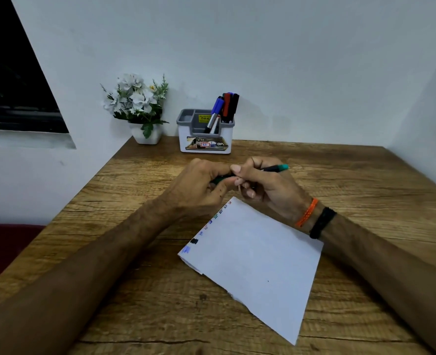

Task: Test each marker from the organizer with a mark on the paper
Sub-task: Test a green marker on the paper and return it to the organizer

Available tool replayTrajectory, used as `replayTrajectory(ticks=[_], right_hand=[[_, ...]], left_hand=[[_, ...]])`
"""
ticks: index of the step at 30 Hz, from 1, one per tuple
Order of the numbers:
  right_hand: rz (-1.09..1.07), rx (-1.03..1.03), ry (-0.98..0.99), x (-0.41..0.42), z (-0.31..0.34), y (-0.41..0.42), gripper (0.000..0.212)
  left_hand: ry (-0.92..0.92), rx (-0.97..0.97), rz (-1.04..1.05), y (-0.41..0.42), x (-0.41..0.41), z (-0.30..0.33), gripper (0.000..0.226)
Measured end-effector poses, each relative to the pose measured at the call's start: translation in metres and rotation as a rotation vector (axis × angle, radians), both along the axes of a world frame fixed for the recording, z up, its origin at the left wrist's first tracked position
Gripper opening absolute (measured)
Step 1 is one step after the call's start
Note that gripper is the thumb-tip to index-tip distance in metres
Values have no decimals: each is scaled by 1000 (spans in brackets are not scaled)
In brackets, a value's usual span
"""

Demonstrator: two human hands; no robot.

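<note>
Both hands meet above the bench (pixel 352 175), just beyond the far corner of the paper (pixel 258 260). The right hand (pixel 268 185) is clenched around a green marker (pixel 275 168), whose teal end sticks out to the right past the knuckles. The left hand (pixel 201 185) is curled closed against the right one, thumbs touching, and a dark green piece (pixel 218 179) shows between its fingers; whether this is the marker's cap or its front end I cannot tell. The marker's tip is hidden by the fingers.

The paper lies flat and askew on the bench, one corner pointing toward the hands and another toward the near edge. Along its left edge runs a row of small marks (pixel 206 230) in several colours, among them a black blot (pixel 194 241) and a pale blue patch (pixel 186 249) nearest the lower corner. The right wrist rests at the paper's right edge and wears an orange band (pixel 306 213) and a black band (pixel 323 222).

At the back of the bench, against the wall, stands the organizer (pixel 205 142), white with a grey rim. Its right rear compartment holds upright markers (pixel 229 106) with red, black and blue caps, and a blue-capped marker (pixel 215 112) leans in the middle compartment. The left compartment looks bare. Just left of the organizer stands a white pot of white flowers (pixel 137 103).
</note>
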State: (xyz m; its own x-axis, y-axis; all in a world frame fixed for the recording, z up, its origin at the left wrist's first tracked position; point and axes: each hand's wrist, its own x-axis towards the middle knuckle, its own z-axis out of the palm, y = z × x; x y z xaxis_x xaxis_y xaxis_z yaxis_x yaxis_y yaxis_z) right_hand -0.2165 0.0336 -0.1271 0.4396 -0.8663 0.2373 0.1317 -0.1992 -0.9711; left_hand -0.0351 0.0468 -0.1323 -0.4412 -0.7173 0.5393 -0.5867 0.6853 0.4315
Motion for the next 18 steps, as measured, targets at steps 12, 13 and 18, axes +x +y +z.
replayTrajectory(ticks=[12,13,18], right_hand=[[-96,79,-78,-6,4,-5,13],[-89,104,-86,-8,5,-4,20],[-9,139,-58,-10,14,6,36]], left_hand=[[40,87,97,-5,6,0,48],[10,96,112,-4,7,0,49],[-86,270,116,-1,9,9,35]])
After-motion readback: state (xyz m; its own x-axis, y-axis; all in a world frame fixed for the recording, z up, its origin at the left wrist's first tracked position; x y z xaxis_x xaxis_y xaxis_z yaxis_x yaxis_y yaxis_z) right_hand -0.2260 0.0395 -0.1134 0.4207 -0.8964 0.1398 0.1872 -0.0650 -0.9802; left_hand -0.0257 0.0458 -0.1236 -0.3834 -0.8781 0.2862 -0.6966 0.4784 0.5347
